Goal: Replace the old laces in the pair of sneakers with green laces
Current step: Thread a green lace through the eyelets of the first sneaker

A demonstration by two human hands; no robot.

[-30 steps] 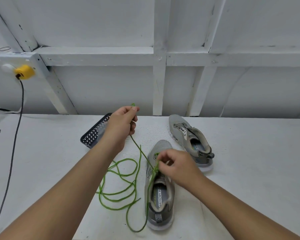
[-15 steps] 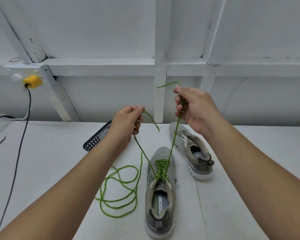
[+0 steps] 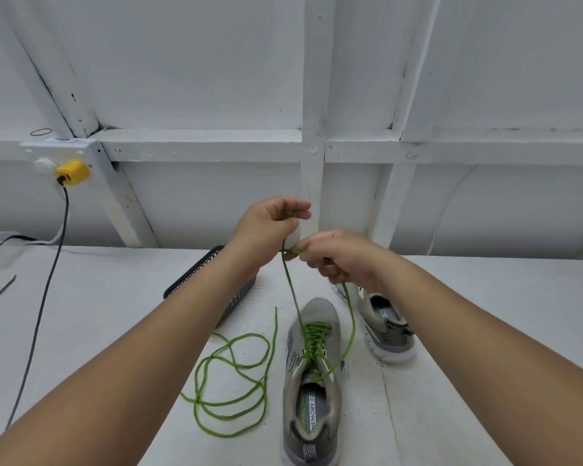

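Green lace [image 3: 312,334] now crosses the near sneaker [image 3: 312,381] on the table [image 3: 115,314]. Your right hand [image 3: 344,260] has dropped from high up to meet your left hand [image 3: 266,230]; both pinch the ends above it, so a knot seems next. The far sneaker [image 3: 387,327] looks unlaced.

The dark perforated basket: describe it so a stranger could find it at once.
On the white table, look left of the two grey sneakers, near the back wall. The dark perforated basket sits there, partly behind the left forearm. It alone is dark and full of small holes.
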